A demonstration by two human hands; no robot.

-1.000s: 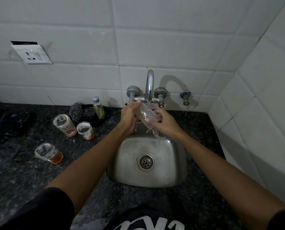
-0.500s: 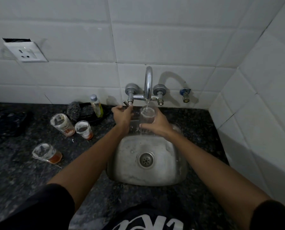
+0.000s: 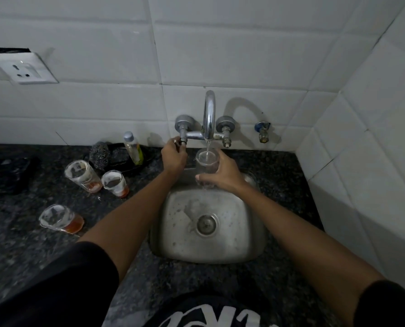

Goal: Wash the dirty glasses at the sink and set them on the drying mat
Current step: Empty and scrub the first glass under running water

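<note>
- My right hand (image 3: 222, 174) wraps the clear glass (image 3: 206, 165), upright under the chrome spout (image 3: 209, 114), at 12 o'clock of the steel sink (image 3: 208, 252).
- My left hand (image 3: 174, 156) pinches the tap valve (image 3: 182, 140).
- Best to keep the smooth, wet glass steady and the stream thin.
- Three dirty glasses (image 3: 83, 172) wait at 9 o'clock on speckled granite.

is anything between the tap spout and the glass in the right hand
Nothing visible. The right hand holds the clear drinking glass upright right under the curved chrome tap spout, and the thin water stream falls straight into its open mouth. The left hand is off to the side, on the left tap handle.
</note>
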